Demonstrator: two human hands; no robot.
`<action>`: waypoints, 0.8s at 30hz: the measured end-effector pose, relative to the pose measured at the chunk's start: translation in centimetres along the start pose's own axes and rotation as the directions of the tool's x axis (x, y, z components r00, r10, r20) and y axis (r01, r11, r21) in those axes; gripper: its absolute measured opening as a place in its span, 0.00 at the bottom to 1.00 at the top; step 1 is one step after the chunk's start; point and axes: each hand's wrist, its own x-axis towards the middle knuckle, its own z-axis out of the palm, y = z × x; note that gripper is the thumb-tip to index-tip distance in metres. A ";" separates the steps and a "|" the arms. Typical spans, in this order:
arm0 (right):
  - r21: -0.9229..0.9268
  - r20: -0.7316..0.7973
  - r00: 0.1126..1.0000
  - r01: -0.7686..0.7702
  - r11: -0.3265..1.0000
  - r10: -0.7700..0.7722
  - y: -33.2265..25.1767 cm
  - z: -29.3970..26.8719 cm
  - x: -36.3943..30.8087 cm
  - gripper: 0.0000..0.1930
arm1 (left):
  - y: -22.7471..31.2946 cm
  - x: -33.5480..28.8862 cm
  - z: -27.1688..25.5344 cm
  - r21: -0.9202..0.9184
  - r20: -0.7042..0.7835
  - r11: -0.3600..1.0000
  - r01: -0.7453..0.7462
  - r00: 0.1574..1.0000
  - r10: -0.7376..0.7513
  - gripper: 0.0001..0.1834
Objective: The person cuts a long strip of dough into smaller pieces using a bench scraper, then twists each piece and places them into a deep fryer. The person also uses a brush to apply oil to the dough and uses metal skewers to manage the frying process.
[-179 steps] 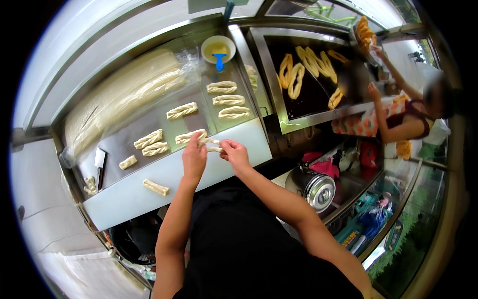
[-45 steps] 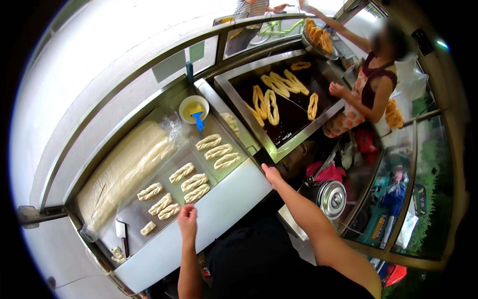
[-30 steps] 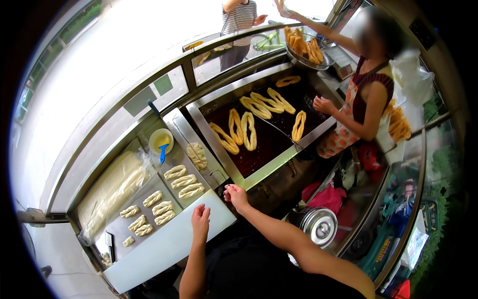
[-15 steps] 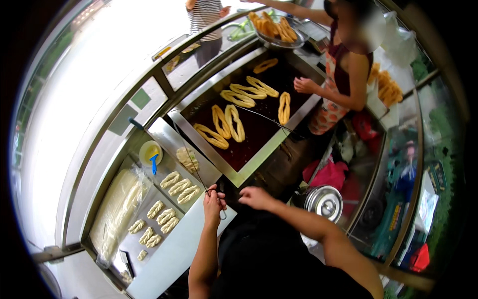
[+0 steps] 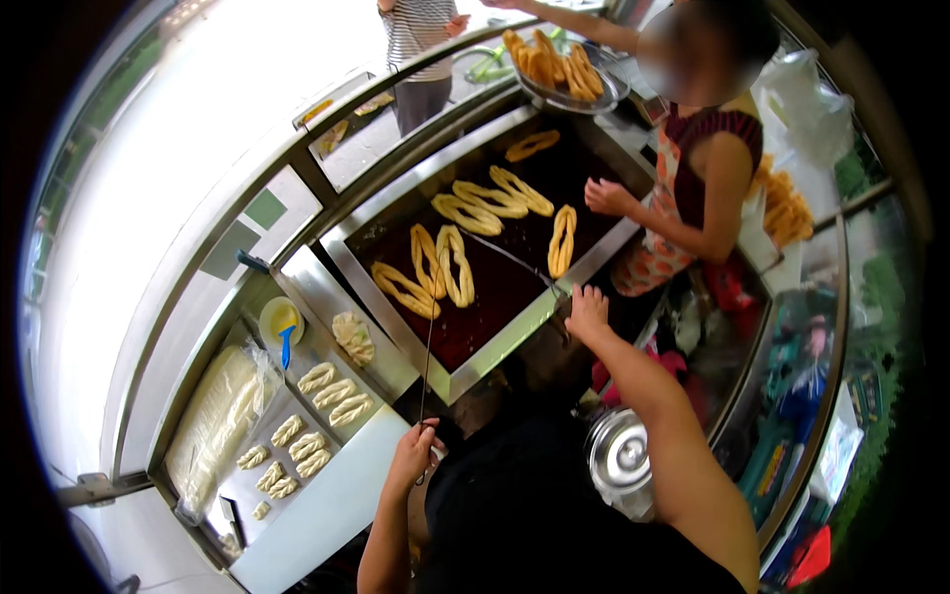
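In my left hand [image 5: 416, 452], fingers closed round its handle, is a long thin metal rod [image 5: 427, 366] with a looped end. It points up over the near left of the fryer. My right hand [image 5: 589, 315] is stretched out at the fryer's right rim, fingers apart, beside the handle end of a second metal rod [image 5: 515, 259]; whether they touch is unclear. That rod lies across the fryer [image 5: 495, 366] of dark oil. Several long looped dough twists float there, some pale like this one [image 5: 455, 265], others browner, such as the one at right [image 5: 561, 242].
At left, a steel counter holds raw twists [image 5: 348, 410], a bowl [image 5: 282, 322] with a blue brush, plastic-covered dough [image 5: 220, 416] and a knife [image 5: 232, 520]. A co-worker [image 5: 693, 188] stands right of the fryer, near a bowl of fried twists [image 5: 584, 94]. Stacked steel lids [image 5: 623, 450] sit by my right arm.
My right hand has moved up and right, from near my left hand to the fryer's right rim. My left hand stays low, and its rod now points more upright.
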 end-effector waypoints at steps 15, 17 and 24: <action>0.654 0.256 0.953 -0.047 0.755 -0.163 5.1 2.4 -0.8 0.12 | 6.5 5.0 6.9 -0.059 -0.193 0.997 0.053 0.979 -0.063 0.19; 0.694 0.248 0.963 -0.102 0.712 -0.104 6.5 1.2 -2.8 0.12 | 6.8 5.6 6.8 -0.030 -0.180 0.996 0.080 0.980 -0.085 0.19; 0.732 0.151 0.979 -0.204 0.650 0.137 8.7 -0.6 -6.9 0.12 | 11.1 9.9 9.4 0.193 0.158 0.967 0.165 0.968 -0.196 0.19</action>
